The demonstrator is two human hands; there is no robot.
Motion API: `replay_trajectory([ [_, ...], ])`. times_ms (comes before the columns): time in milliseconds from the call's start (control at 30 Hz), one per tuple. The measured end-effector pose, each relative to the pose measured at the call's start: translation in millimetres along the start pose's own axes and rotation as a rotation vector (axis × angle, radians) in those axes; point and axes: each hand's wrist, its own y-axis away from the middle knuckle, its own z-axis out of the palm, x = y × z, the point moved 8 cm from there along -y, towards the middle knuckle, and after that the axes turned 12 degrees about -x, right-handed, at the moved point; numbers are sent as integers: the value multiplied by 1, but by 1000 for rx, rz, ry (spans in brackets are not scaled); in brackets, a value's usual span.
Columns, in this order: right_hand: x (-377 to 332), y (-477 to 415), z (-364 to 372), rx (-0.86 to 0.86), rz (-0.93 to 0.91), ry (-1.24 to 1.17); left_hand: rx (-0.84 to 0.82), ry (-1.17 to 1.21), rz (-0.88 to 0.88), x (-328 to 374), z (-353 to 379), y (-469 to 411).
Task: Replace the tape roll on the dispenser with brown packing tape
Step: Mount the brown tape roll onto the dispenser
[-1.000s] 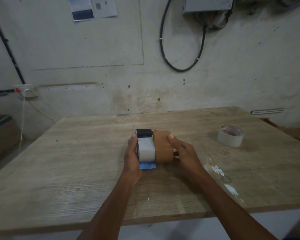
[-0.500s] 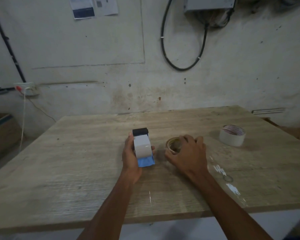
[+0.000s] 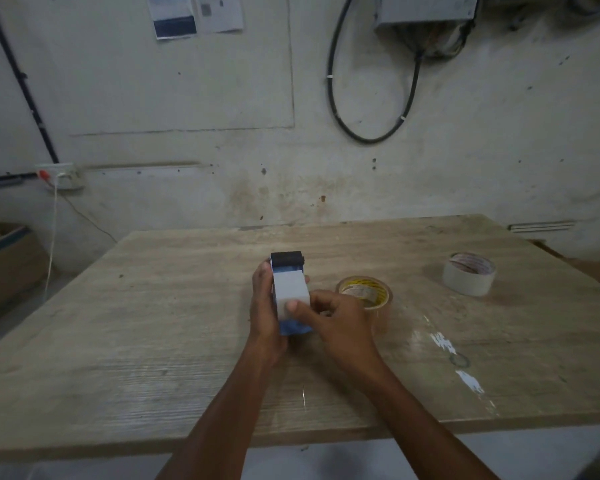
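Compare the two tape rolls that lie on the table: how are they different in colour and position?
The brown tape roll is tan and glossy with a yellow printed core; the white tape roll is pale with a red printed core. The brown tape roll lies just beside the right hand, which partly hides it; the white tape roll sits apart, far to the right, untouched. Both lie flat on the table, with the core opening upward.

Brown roll flat beside dispenser (upright)
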Motion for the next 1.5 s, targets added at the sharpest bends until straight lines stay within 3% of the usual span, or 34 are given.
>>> replay_trajectory([
  [500, -19, -5, -13, 139, -104, -68, -40, -26, 13, -4, -1, -4],
  [733, -25, -3, -13, 48, -97, 61, -30, 13, -30, -3, -2, 0],
  [900, -33, -4, -104, 466, -77, 296, -96, 121, -66, -3, 1, 0],
  [967, -30, -14, -125, 381, 65, 582, -138, 161, -81, -3, 7, 0],
  [1067, -8, -26, -122, -6, 290, 887, -113, 153, -75, -4, 6, -1],
  [1200, 4, -31, -99, -305, 384, 1161, -107, 127, -47, -1, 5, 0],
  [1400, 9, -36, -92, -238, 423, 1226, -83, 154, -54, 0, 1, 1],
  [1500, 4, -31, -105, -126, 350, 978, -101, 166, -64, -1, 3, 3],
])
